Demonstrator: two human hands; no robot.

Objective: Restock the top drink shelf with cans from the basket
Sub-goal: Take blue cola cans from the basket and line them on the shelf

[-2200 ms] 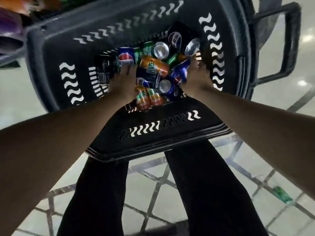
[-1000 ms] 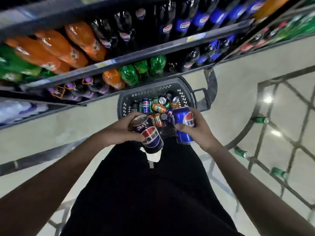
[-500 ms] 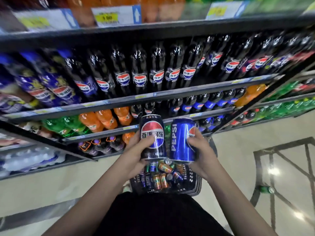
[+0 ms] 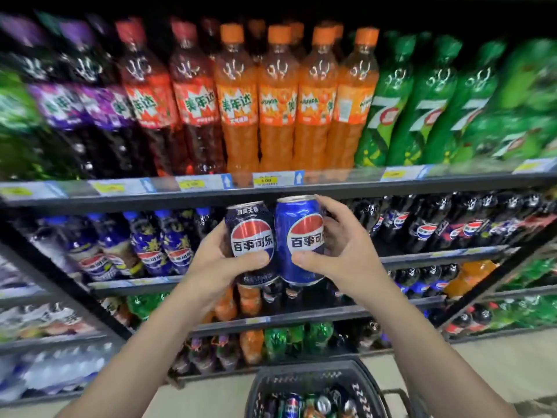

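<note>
My left hand (image 4: 223,267) grips a dark Pepsi can (image 4: 251,233) and my right hand (image 4: 340,254) grips a blue Pepsi can (image 4: 300,233). Both cans are upright, side by side and touching, held in front of the shelf edge (image 4: 422,188) that carries the price tags. The grey basket (image 4: 262,384) stands on the floor below my arms with several more cans (image 4: 307,402) inside. The top shelf itself lies above the frame.
Orange, red, purple and green soda bottles (image 4: 277,110) fill the shelf above the cans. Rows of dark Pepsi bottles (image 4: 422,224) and lower shelves with mixed bottles stand behind my hands. The pale floor (image 4: 497,372) shows at the lower right.
Both hands took a can out of the basket and raised them from floor level to the height of the price-tag shelf edge; my view tilted up from the basket to the shelves.
</note>
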